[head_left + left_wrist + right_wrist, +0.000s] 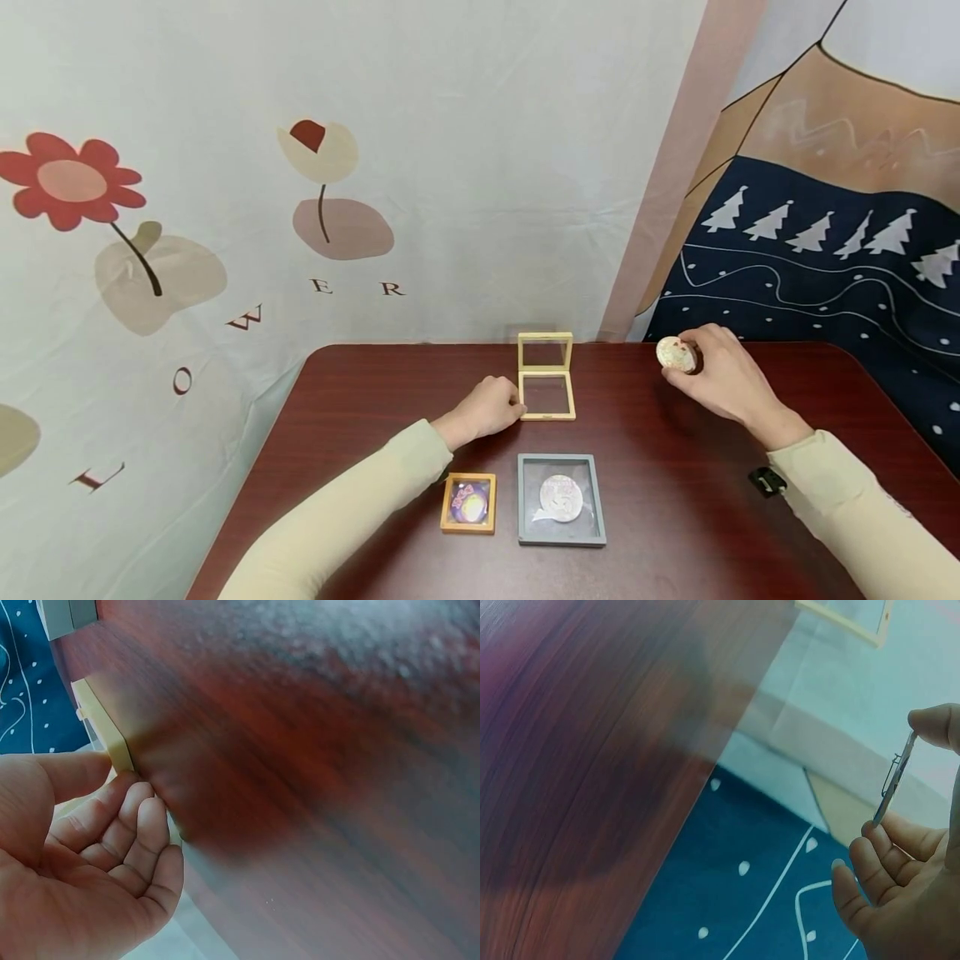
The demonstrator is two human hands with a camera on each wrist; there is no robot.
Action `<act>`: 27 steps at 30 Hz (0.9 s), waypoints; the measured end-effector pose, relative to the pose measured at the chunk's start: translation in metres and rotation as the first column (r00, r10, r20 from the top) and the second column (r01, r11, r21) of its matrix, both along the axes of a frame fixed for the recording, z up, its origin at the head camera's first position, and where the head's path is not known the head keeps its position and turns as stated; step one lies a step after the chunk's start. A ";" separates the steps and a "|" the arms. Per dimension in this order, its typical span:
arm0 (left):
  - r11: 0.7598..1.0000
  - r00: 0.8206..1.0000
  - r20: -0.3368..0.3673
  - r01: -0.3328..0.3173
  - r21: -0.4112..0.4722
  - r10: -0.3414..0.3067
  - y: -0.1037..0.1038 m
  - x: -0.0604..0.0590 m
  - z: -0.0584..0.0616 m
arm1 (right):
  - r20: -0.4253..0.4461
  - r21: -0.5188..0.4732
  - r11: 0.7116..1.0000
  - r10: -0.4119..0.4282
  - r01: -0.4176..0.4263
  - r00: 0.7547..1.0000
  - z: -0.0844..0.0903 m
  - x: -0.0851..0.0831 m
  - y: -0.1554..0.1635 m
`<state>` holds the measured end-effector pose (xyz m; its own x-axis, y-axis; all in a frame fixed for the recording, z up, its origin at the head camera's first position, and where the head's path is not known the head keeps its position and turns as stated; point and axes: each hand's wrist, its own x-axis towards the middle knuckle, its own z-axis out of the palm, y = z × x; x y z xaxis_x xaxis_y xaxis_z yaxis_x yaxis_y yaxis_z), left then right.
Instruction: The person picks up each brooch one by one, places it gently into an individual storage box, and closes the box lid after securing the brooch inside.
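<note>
A yellow display frame (547,416) stands unfolded on the table, its hinged half (545,337) upright behind the flat half, with clear film in both. My left hand (486,407) pinches the near left part of its flat half; in the left wrist view, thumb and forefinger meet at the yellow edge (105,724). Off to the right, my right hand (723,379) holds a round pin badge (673,356) by its rim, raised above the table. Seen edge-on in the right wrist view, the badge (898,776) has a wire pin on its back, between thumb and fingers.
Nearer me lie an orange frame (468,529) with a colourful round badge inside and a larger grey frame (562,541) holding a silver coin-like disc (561,498). The dark red table (675,517) ends at a printed curtain (480,167) behind.
</note>
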<state>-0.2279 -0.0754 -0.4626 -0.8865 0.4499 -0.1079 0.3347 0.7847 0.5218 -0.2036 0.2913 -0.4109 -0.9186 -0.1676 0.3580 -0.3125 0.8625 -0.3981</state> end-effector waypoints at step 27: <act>0.995 0.996 0.018 0.092 -0.042 -0.091 0.007 0.009 0.006 | -0.014 -0.057 0.990 0.128 -0.128 0.992 -0.020 -0.003 -0.060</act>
